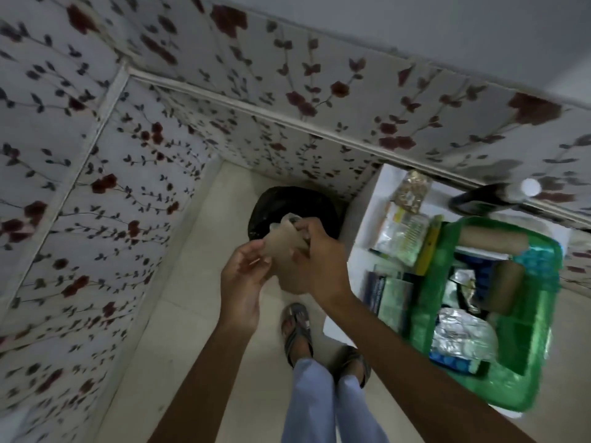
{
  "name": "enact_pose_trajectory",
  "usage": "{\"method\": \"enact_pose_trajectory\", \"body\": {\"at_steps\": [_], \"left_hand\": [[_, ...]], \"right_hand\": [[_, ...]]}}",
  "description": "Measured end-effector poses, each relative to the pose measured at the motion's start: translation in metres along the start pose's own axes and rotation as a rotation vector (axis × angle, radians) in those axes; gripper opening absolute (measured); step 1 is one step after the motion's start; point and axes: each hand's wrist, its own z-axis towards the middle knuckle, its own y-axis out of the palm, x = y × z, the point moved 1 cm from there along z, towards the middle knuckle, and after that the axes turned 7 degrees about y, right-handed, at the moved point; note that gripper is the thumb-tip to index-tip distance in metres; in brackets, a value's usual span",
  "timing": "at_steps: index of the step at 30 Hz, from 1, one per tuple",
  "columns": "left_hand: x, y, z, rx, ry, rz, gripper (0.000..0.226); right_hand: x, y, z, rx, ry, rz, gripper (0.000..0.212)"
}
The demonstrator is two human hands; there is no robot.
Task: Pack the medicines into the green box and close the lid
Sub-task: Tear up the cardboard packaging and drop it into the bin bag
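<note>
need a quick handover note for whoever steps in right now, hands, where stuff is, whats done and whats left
Left hand and right hand: both pinch a pale clear wrapper over the black-lined bin on the floor.
Green box: open on the white table, already holding foil strips and rolls.
More packets lie on the table beside the box.
Left: finish with the wrapper, pack those packets, close the lid.

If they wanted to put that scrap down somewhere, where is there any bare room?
The pale floor between the flowered wall and the black bin is bare. The white shelf is crowded with packets, and the green box is nearly full of medicines. Both hands hold the translucent scrap above the bin.
</note>
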Motion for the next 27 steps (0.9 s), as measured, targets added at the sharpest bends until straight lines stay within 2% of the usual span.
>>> {"method": "enact_pose_trajectory", "body": {"at_steps": [2, 4, 6, 10, 16, 18, 21, 25, 27], "left_hand": [[-0.013, -0.017, 0.019, 0.084, -0.069, 0.038, 0.027], [-0.029, -0.032, 0.040, 0.129, -0.132, 0.072, 0.025], [-0.047, -0.043, 0.064, 0.112, -0.172, 0.102, 0.020], [-0.083, -0.059, 0.115, 0.097, -0.221, 0.160, 0.018], [-0.108, -0.067, 0.156, 0.062, -0.233, 0.168, 0.018], [-0.105, -0.064, 0.155, 0.044, -0.243, 0.179, 0.016], [-0.089, -0.052, 0.146, -0.009, -0.236, 0.186, 0.012], [-0.057, -0.029, 0.116, -0.063, -0.219, 0.155, 0.015], [-0.042, -0.012, 0.092, -0.118, -0.200, 0.152, 0.017]], "right_hand": [[0.009, 0.025, 0.028, 0.003, 0.070, -0.117, 0.042], [0.026, 0.054, 0.065, -0.013, 0.136, -0.244, 0.036], [0.046, 0.081, 0.104, -0.070, 0.186, -0.387, 0.027], [0.089, 0.129, 0.164, -0.190, 0.297, -0.477, 0.030], [0.121, 0.167, 0.191, -0.187, 0.201, -0.633, 0.033], [0.116, 0.163, 0.182, -0.222, 0.215, -0.556, 0.034], [0.100, 0.146, 0.160, -0.165, 0.248, -0.432, 0.033], [0.058, 0.092, 0.093, -0.164, 0.290, -0.141, 0.033], [0.038, 0.052, 0.056, -0.090, 0.264, 0.002, 0.030]]}}
